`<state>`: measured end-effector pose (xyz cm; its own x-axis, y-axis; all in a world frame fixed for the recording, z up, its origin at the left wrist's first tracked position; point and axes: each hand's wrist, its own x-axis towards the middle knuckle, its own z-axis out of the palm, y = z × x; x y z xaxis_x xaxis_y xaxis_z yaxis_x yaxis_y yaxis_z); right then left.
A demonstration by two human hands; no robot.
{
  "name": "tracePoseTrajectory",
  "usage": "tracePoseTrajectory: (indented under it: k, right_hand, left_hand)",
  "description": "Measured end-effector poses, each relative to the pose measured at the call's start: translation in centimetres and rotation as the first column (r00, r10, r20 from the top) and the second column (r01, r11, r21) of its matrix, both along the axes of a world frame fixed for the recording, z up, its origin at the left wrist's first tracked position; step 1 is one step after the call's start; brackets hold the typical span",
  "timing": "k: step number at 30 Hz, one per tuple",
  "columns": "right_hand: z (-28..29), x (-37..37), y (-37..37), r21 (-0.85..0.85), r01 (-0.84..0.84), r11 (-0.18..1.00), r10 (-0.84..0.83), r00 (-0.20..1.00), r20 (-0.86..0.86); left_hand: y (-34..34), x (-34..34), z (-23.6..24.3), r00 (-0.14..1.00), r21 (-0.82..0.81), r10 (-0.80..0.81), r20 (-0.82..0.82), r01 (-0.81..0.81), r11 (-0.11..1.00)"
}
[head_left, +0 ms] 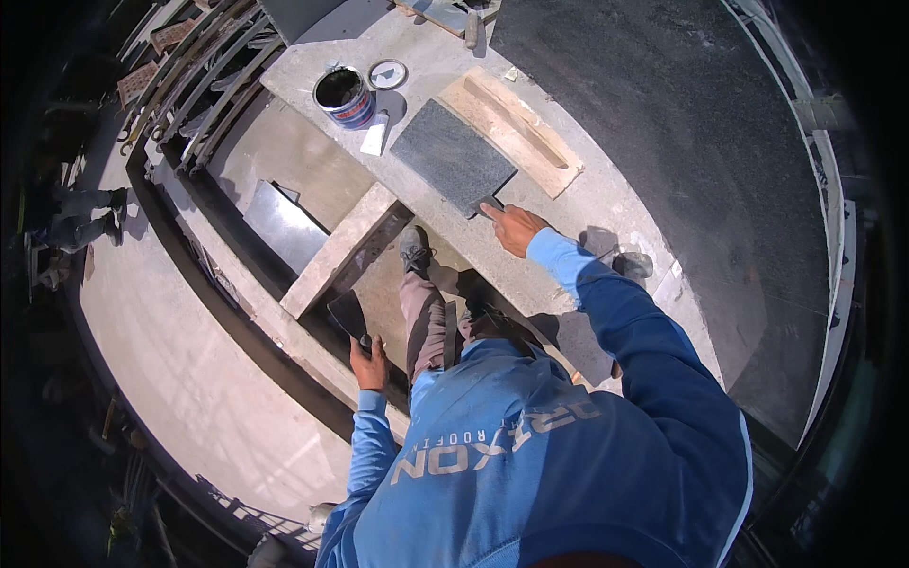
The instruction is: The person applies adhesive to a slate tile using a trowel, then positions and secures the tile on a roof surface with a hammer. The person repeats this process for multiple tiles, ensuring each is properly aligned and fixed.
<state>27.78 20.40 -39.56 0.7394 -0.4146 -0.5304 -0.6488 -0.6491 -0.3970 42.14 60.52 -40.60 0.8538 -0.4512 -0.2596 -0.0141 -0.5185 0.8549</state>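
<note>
The left hand (369,365) grips a putty knife (348,314), near-left of the desk's (407,43) grey slab (452,151); the half-curled right hand (514,230) is at its near corner, any grip unclear. Left of the slab: open tin (352,112), white tube (375,135); right, wooden board (511,121).

The upper body is covered by a blue long-sleeved top (568,483), marked across the front with large, pale block lettering (445,461) and a smaller line of the same print. The left sleeve (374,445) and right sleeve (634,322) appear lighter blue toward the cuffs; the left hand (369,363) and right hand (516,230) are bare. Lower-body items comprise dusty mauve-brown trousers (423,317) and a dark grey shoe (415,251)
</note>
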Motion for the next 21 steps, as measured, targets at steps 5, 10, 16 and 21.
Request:
tracePoseTrajectory:
  k: [5, 10, 16, 21]
  right_hand:
    - [-0.9, 10.7, -6.6, 0.047, 0.188, 0.981, -0.189, 0.982, 0.020]
    - [4.1, 15.9, -10.6, 0.267, 0.467, 0.843, -0.512, 0.848, 0.133]
    - [1.6, 7.3, -2.3, 0.268, 0.793, 0.547, -0.834, 0.489, 0.257]
    - [-0.3, 6.5, 3.2, 0.322, 0.840, 0.436, -0.899, 0.397, 0.183]
  left_hand:
    - [0.8, 2.6, -6.1, 0.945, 0.114, 0.071, -0.319, -0.036, 0.993]
    - [3.3, 7.9, -14.0, 0.819, 0.280, 0.281, -0.501, -0.153, 0.948]
    - [2.2, 14.2, -16.9, 0.747, 0.385, 0.437, -0.500, -0.261, 0.885]
    - [-5.3, 15.3, -12.8, 0.747, 0.455, 0.456, -0.484, -0.230, 0.860]
